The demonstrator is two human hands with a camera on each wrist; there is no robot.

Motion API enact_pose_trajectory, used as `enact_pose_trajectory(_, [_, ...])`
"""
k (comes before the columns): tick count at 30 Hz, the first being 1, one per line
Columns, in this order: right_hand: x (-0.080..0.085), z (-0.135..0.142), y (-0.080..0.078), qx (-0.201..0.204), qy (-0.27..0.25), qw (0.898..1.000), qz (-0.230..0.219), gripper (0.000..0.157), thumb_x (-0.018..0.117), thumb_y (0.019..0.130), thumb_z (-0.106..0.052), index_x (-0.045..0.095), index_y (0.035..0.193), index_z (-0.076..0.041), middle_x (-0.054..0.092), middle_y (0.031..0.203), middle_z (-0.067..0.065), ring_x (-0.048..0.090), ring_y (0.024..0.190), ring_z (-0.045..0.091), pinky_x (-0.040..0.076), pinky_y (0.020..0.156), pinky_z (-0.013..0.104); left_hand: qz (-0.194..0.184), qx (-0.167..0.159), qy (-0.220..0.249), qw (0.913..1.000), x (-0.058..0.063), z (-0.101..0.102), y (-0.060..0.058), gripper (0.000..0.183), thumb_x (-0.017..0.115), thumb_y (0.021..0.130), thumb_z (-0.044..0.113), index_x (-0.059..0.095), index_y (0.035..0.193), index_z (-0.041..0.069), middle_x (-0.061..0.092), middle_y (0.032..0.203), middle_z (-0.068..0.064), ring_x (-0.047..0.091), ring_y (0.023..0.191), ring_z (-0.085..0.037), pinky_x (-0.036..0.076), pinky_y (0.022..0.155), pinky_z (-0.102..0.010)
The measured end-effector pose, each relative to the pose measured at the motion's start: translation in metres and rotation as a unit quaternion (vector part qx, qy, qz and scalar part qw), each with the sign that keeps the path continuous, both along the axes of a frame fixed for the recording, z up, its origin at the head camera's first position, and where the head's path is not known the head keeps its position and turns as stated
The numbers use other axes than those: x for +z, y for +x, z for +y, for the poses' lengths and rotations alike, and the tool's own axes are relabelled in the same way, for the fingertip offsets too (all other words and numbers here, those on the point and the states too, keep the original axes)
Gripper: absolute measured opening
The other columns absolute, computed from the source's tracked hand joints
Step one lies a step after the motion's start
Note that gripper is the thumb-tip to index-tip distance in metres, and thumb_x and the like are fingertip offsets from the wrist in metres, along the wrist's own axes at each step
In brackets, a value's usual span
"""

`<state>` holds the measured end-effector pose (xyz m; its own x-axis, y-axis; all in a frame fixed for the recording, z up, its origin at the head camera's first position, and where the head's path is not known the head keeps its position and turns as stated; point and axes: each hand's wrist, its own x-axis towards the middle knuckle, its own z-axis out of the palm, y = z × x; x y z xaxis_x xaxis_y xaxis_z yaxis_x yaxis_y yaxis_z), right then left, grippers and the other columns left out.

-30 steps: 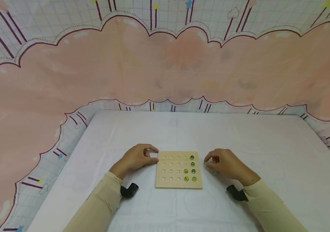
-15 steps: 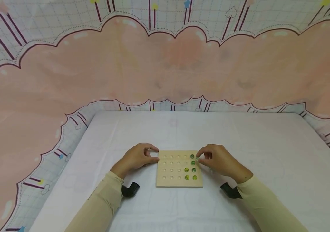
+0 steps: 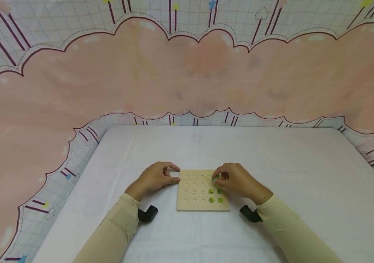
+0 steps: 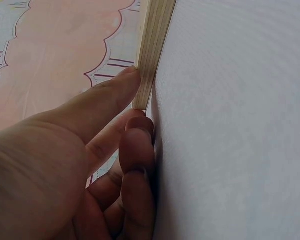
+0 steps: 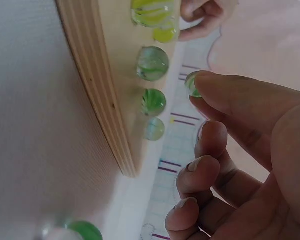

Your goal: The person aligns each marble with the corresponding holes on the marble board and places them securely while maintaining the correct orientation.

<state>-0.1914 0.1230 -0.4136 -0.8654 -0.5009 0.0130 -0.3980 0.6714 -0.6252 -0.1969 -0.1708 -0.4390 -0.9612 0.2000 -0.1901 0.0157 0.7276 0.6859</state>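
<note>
A square wooden board (image 3: 194, 187) with rows of round hollows lies on the white table. Green and yellow glass marbles sit in hollows along its right side, such as the yellow marble (image 3: 211, 200) and the green marble (image 5: 153, 102). My left hand (image 3: 155, 178) touches the board's far left corner with spread thumb and index finger; its other fingers bend close to the tabletop. Over the far right part of the board, my right hand (image 3: 239, 182) pinches a green-streaked marble (image 5: 191, 85) between thumb and index finger, above the board's surface. It hides some seated marbles in the head view.
A loose clear-and-green marble (image 5: 84, 230) shows blurred at the bottom of the right wrist view, on the table beside the board. The white tabletop (image 3: 289, 157) stretches round the board, with a patterned cloth (image 3: 187, 73) behind it.
My right hand has moved left, carrying the pinched marble from the table beside the board to above its far right part. My left hand keeps its place at the corner.
</note>
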Motion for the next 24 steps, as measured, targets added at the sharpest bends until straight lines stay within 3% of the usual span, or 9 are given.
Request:
enact_pose_trajectory(6, [-0.006, -0.008, -0.003, -0.009, 0.014, 1.0, -0.025, 0.011, 0.076, 0.085, -0.008, 0.077, 0.095, -0.012, 0.057, 0.075, -0.003, 0.05, 0.07, 0.012, 0.042, 0.061, 0.023, 0.0, -0.002, -0.001, 1.0, 0.0, -0.001, -0.001, 0.034, 0.083, 0.082, 0.035, 0.073, 0.113, 0.027, 0.06, 0.071, 0.002, 0.05, 0.06, -0.013, 0.037, 0.056, -0.027])
enact_pose_trajectory(24, [-0.007, -0.013, -0.001, -0.003, 0.031, 0.999, -0.04, 0.01, 0.076, 0.087, -0.009, 0.077, 0.096, -0.012, 0.057, 0.076, -0.003, 0.048, 0.068, 0.011, 0.039, 0.058, 0.023, 0.002, -0.003, 0.001, 1.0, 0.001, -0.001, -0.001, 0.035, 0.084, 0.081, 0.036, 0.073, 0.113, 0.026, 0.059, 0.072, 0.003, 0.049, 0.06, -0.013, 0.036, 0.054, -0.026])
